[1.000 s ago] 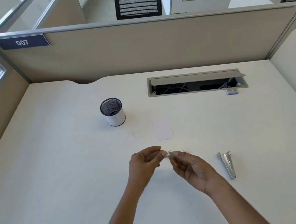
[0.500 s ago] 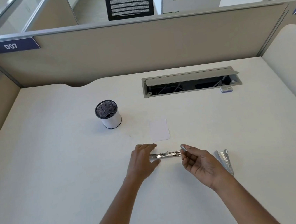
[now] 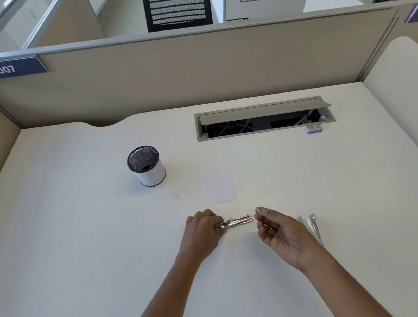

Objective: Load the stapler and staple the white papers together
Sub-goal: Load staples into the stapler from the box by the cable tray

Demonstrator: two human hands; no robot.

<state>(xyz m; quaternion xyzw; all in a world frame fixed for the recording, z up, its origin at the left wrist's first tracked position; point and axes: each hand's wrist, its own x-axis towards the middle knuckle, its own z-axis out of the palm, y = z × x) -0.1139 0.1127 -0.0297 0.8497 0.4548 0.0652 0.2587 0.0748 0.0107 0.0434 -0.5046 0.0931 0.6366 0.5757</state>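
Note:
A long silver stapler piece (image 3: pixel 237 221) lies flat on the white desk (image 3: pixel 81 260), its channel facing up. My left hand (image 3: pixel 203 232) grips its left end. My right hand (image 3: pixel 282 231) hovers just off its right end and pinches a small grey staple strip (image 3: pixel 258 211) between thumb and fingers. A second silver stapler piece (image 3: pixel 310 227) lies on the desk right of my right hand, partly hidden by it. The white papers (image 3: pixel 219 187) lie flat just beyond the hands, untouched.
A mesh pen cup (image 3: pixel 146 165) stands at the left rear. An open cable tray (image 3: pixel 264 118) is set into the desk at the back, with a small staple box (image 3: pixel 313 128) by its right end. Partition walls (image 3: pixel 188 71) enclose the desk.
The hands, together and raised a second ago, have separated. The long silver piece now rests on the desk under my left hand, and my right hand has pulled slightly away from its end.

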